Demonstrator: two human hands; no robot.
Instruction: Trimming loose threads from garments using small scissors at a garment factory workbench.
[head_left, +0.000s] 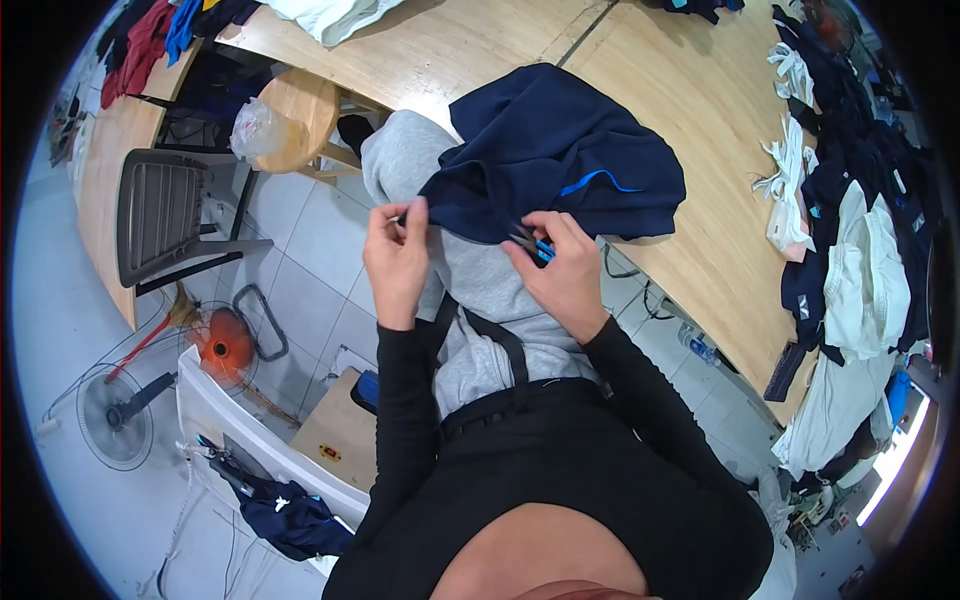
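Observation:
A dark navy garment (pixel 575 125) lies partly on the wooden table and partly over my lap in grey trousers. Its near edge is pinched between the thumb and fingers of my left hand (pixel 397 258). My right hand (pixel 565 278) is closed around small thread snips (pixel 543 250) with blue on the handle. The blades point toward the garment's edge; whether they touch the cloth cannot be made out. A narrow bright blue strip (pixel 597 181) curves across the garment, a little beyond the snips.
Pale wooden table (pixel 720 165) ahead and right; piled navy and white clothes (pixel 865 270) line its right side. A wooden stool (pixel 300 110) with a plastic bag stands front left, near a grey chair (pixel 165 215). Fans (pixel 222 348) and a white panel (pixel 250 430) are lower left.

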